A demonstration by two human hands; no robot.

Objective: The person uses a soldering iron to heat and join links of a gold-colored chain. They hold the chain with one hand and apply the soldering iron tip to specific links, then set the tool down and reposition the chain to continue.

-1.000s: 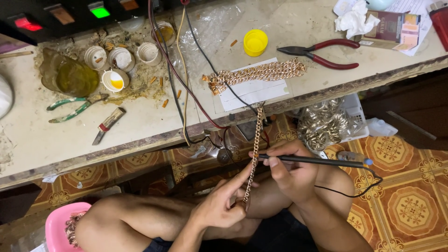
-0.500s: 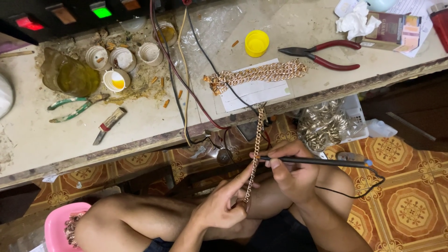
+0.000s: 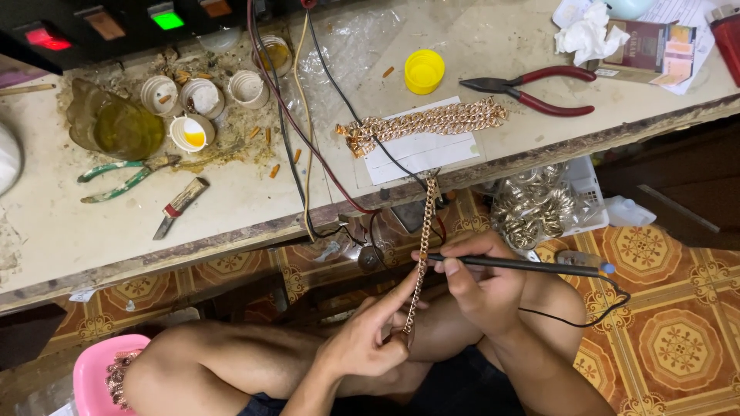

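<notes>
View from above a seated person at a low table. A gold-coloured chain hung off the table's front edge, its long axis running steeply down and slightly leftward from the edge toward the lap; its upper part lay coiled across a white paper sheet on the table. The left hand was closed on the chain's lower end, forefinger stretched up along the links. The right hand was clamped, pen-fashion, on a thin black tool; the tool lay nearly level, long axis left to right, its tip touching the chain about midway down the hanging length, its blue-capped rear end pointing right with a black cord looping from it. Red, yellow and black wires crossed the table and dropped over the edge just left of the chain. Red-handled pliers and a yellow cap lay beyond the coiled part; green-handled pliers and small white cups stood well to the left. A clear bag of metal rings sat under the table edge, to the right of the chain.
</notes>
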